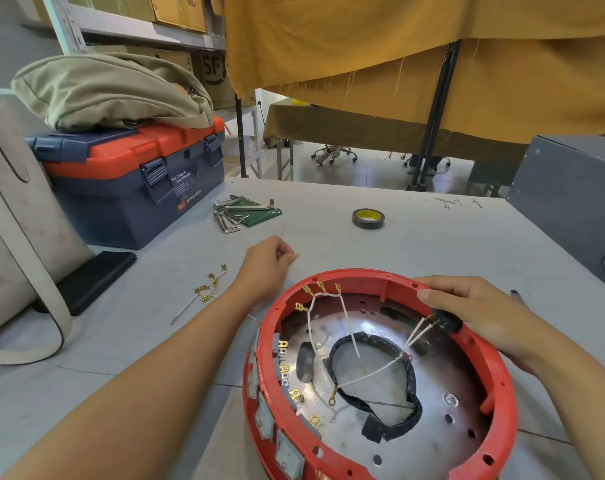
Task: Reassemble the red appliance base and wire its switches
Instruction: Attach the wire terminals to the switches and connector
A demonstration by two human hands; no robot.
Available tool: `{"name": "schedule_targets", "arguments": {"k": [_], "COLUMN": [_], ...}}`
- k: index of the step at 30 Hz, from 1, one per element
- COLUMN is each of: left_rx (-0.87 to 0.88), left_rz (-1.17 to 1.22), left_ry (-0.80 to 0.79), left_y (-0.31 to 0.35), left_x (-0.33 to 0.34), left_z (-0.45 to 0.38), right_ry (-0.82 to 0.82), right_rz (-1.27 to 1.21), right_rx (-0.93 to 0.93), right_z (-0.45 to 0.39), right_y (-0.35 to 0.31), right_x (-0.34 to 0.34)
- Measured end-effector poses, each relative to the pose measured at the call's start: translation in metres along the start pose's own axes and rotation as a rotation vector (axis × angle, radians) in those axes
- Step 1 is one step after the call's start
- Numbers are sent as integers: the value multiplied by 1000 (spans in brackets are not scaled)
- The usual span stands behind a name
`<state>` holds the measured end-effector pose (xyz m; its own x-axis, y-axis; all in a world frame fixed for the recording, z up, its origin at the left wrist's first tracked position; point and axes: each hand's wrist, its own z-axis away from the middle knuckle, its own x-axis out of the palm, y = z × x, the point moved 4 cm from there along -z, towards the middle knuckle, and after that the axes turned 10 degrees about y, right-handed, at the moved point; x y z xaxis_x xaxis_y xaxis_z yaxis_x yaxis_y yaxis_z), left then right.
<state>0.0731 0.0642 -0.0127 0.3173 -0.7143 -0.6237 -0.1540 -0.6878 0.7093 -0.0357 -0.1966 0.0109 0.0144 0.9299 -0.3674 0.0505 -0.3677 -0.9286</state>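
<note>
Resting on the grey desk (415,237), red appliance base (502,393) lay open side up, right hand (474,313) gripped its far rim, fingers curled over, left hand (266,268) pinched a brass terminal (297,255) just beyond, loose wires (204,289) nearby.

Single head-worn wide-angle view, looking forward and down across the grey table (432,237), sitting close over the red appliance base (495,386) at lower right, taking in both forearms, far shelving and draped cloth bending at the edges.
</note>
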Motion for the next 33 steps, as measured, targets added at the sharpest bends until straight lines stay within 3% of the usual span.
{"name": "schedule_targets", "arguments": {"k": [6, 12, 21, 27, 33], "left_rx": [23, 202, 157, 176, 495], "left_rz": [387, 392, 487, 390, 100], "left_ry": [132, 155, -136, -257, -220], "left_y": [10, 39, 77, 94, 127], "left_x": [-23, -42, -44, -43, -49], "left_z": [-1, 7, 30, 44, 63], "right_ry": [-10, 1, 2, 39, 111], "right_rz": [31, 43, 81, 149, 169], "right_rx": [5, -6, -7, -20, -41], "right_z": [0, 0, 1, -1, 1], "right_y": [1, 0, 0, 2, -2], "right_x": [0, -1, -1, -1, -1]}}
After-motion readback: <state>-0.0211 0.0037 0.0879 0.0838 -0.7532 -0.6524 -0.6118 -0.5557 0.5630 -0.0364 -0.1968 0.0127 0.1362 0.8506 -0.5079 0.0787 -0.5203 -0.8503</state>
